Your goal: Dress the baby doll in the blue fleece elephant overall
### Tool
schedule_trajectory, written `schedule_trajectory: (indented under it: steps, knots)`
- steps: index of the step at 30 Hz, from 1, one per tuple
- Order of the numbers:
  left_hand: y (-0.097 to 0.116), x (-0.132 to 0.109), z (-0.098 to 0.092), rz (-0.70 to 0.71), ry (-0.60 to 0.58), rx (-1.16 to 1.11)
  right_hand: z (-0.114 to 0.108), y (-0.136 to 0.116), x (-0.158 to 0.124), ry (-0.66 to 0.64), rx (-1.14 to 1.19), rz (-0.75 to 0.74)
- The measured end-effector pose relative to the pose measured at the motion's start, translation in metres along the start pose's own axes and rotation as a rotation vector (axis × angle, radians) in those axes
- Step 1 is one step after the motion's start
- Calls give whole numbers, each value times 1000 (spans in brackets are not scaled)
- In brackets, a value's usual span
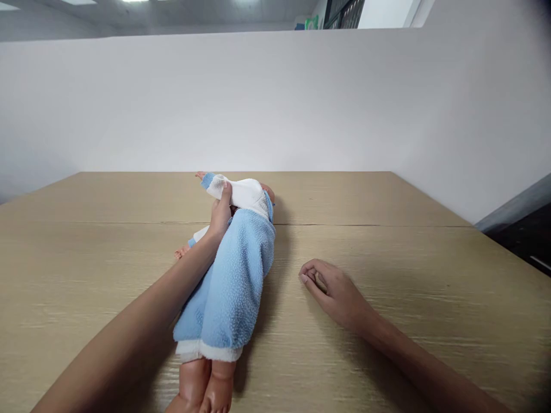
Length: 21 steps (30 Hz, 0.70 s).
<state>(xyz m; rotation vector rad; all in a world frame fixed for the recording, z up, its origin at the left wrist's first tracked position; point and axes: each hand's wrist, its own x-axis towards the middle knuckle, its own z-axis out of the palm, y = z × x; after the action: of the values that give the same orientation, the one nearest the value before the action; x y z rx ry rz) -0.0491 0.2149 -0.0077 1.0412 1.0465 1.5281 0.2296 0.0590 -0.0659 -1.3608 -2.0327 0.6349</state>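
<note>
A doll (245,275) in fuzzy light-blue overalls and white sleeves with blue cuffs lies on its side on the wooden table (387,201). Its bare feet point toward me, and its head is mostly hidden at the far end. My left hand (221,212) grips the doll at its upper body, the thumb over a white sleeve and the other fingers out of sight. To the right of the doll, my right hand (333,289) rests by the tabletop with its fingers curled together, nothing visible in them and not touching the doll.
A white partition (241,103) stands behind the table and along its sides. Beyond its top edge, a green item (311,23) and ceiling lights show. A dark object (525,232) is at the right edge. A seam runs across the tabletop.
</note>
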Motion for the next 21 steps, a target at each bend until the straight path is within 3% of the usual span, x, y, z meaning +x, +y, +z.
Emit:
schedule_trajectory:
  steps: [3, 5, 14, 17, 21]
  knots:
    - [5, -6, 9, -23, 74, -18, 0, 0, 1, -1, -3, -1]
    - [6, -9, 14, -2, 63, 2, 0, -1, 1, -3, -8, -3]
    - [5, -24, 39, 176, -146, 133, 1, 0, 1, 34, 44, -3]
    - [4, -30, 53, 228, -183, 253, 1, 7, 3, 118, 160, 70]
    - [-2, -38, 72, 297, -221, 487, -4, 20, 11, 182, 484, 208]
